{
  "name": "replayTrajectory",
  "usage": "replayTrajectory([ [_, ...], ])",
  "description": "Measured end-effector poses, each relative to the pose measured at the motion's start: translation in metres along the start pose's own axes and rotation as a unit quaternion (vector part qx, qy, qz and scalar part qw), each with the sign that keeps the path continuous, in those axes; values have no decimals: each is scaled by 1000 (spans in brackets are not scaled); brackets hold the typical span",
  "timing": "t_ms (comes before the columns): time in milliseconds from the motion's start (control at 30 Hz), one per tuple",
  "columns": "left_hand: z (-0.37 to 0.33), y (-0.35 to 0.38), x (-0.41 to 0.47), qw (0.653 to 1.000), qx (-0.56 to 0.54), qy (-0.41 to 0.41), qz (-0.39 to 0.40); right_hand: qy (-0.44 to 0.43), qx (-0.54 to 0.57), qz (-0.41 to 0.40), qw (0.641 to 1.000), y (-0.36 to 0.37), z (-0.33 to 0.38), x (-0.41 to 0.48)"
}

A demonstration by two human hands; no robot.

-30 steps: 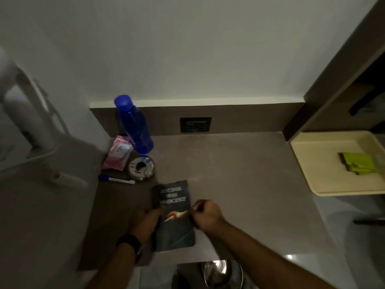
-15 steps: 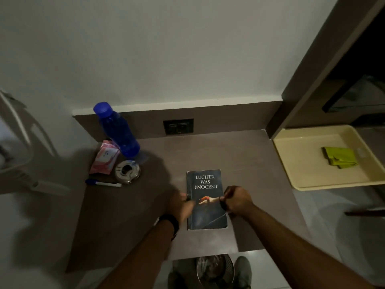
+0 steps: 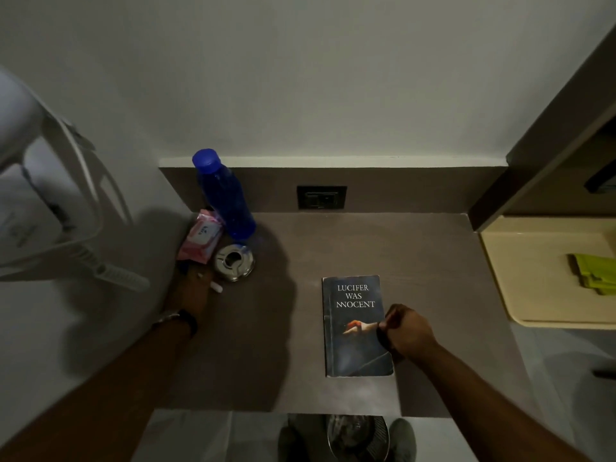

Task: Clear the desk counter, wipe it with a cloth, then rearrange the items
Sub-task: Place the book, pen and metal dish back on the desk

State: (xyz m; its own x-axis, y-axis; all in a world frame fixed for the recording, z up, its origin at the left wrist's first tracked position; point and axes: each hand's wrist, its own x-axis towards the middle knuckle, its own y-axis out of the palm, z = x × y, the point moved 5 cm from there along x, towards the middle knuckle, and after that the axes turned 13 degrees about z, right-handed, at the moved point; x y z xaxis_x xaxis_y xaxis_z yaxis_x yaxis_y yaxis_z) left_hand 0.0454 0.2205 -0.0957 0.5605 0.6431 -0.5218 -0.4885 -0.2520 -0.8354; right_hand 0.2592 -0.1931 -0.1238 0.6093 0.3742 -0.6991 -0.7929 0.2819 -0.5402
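A dark paperback book (image 3: 353,341) lies flat on the brown counter (image 3: 416,255), right of centre near the front edge. My right hand (image 3: 405,331) pinches the book's right edge, thumb on the cover. My left hand (image 3: 191,293) reaches to the counter's left side and closes over the pen (image 3: 216,287); only the pen's white end shows past my fingers. A green cloth (image 3: 596,271) lies in the cream tray (image 3: 520,295) to the right.
A blue bottle (image 3: 223,195), a pink wipes pack (image 3: 200,236) and a metal ashtray (image 3: 234,261) cluster at the back left. A wall socket (image 3: 321,197) sits behind. A white wall-mounted dryer (image 3: 33,195) hangs left. A bin (image 3: 358,435) stands below the front edge.
The book has slid right and now lies flat. My left hand let go of it and moved left onto the pen. My right hand stays on the book's edge.
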Motion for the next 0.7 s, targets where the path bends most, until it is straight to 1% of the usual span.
replayTrajectory([
  [33, 1, -4, 3, 1000, -18, -3, -16, 3, -5, -6, 1000, 0, -1, 1],
  [100, -1, -6, 3, 999, -39, -21, 9, 5, -5, -14, 1000, 1, -4, 2],
  [133, -2, -2, 4, 1000, -8, -10, 14, 6, 1, -17, 1000, 2, -5, 2],
  [200, -4, 4, -3, 1000, 17, 2, -1, 4, 15, -25, 1000, 3, -5, 0],
  [233, -6, 8, -10, 1000, 3, -12, -16, 2, 20, -32, 999, 4, -4, -2],
  [300, -14, 17, -27, 994, -51, -27, -89, -5, 29, -46, 999, 5, -3, -5],
  [367, -36, 14, -45, 983, -122, -9, -139, -8, 46, -54, 997, 7, -3, -7],
  [400, -53, 6, -49, 975, -147, 11, -167, -9, 52, -58, 997, 7, -3, -8],
  [467, -102, -13, -48, 966, -173, 87, -171, -9, 55, -57, 997, 7, -4, -8],
  [533, -166, -37, -41, 954, -128, 193, -189, -12, 56, -52, 997, 8, -5, -8],
  [567, -198, -49, -39, 947, -91, 231, -204, -13, 58, -51, 997, 9, -4, -7],
  [600, -227, -61, -37, 941, -60, 251, -218, -16, 59, -52, 997, 10, -4, -6],
  [667, -277, -78, -31, 935, -7, 285, -212, -17, 61, -53, 997, 12, -5, -3],
  [700, -292, -82, -28, 940, 26, 276, -200, -18, 58, -54, 997, 13, -5, -3],
])
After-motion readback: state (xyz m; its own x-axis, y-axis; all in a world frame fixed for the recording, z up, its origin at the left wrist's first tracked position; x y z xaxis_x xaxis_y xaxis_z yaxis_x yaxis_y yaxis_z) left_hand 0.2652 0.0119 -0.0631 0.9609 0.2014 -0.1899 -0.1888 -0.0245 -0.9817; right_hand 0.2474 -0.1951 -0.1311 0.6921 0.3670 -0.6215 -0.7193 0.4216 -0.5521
